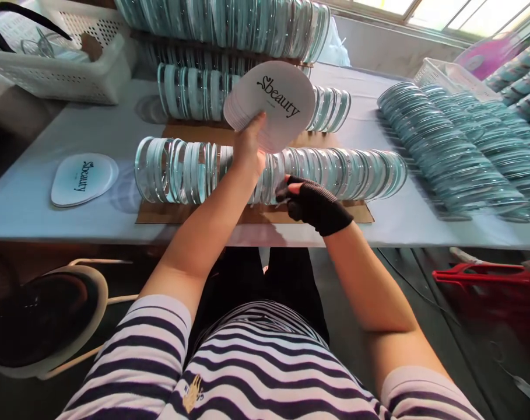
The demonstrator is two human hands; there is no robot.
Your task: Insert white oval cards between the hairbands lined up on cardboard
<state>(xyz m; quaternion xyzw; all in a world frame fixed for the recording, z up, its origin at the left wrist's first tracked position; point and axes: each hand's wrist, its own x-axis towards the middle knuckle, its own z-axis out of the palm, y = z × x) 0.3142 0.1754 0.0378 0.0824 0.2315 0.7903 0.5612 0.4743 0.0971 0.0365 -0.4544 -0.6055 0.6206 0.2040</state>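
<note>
Left hand (248, 153) raised above table (24, 198), fingers clamped on stack of white oval cards (271, 102) printed "Sbeauty", stack held tilted, printed face toward camera. Right hand (313, 204) in black fingerless glove, low at front row of clear round cases (181, 170), fingers drawn together at a case near row centre; whether a case is actually pinched cannot be told. Front row standing on edge on brown cardboard sheet (361, 211), running 9 to 3 o'clock across table. Second row of cases (195, 93) at 12 o'clock behind the cards, a third stacked row (230, 20) beyond it. Small pile of same printed cards (83, 178) lying flat on table at 9 o'clock, well apart from both hands. White perforated basket (59, 70) at 10 o'clock. Leaning rows of teal-tinted cases (448, 151) at 2 to 3 o'clock. Red plastic item (483, 274) below table edge at 4 o'clock. Round stool (46, 315) at 8 o'clock. Striped shirt (256, 361) at bottom of view.
</note>
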